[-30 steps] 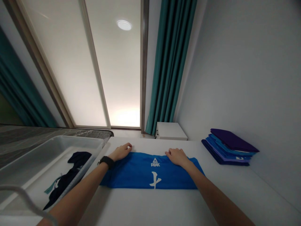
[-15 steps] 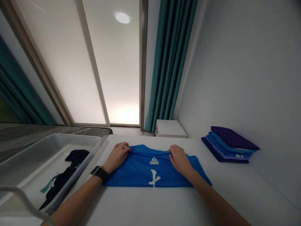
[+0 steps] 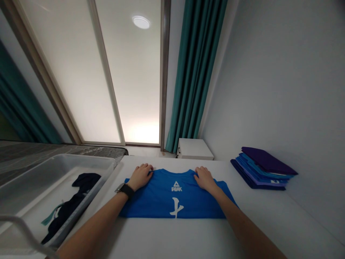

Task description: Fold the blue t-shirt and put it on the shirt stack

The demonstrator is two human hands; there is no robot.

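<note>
A blue T-shirt lies on the white table, folded across so its near edge is straight. White PEAK lettering and a white character show on it, and its neckline faces away from me. My left hand, with a black watch on the wrist, grips the shirt's top edge left of the neckline, fingers curled. On the other side of the neckline, my right hand has its fingers bent over the shoulder edge. Both fingertips are partly hidden.
A stack of folded clothes, dark purple on top, sits at the right by the wall. To the left stands a clear plastic bin with a dark garment inside. A white cabinet stands beyond the white table.
The neckline, bunched before, now curves smoothly and the cloth lies flatter. My left hand has shifted slightly right along the top edge; my right hand has barely moved.
</note>
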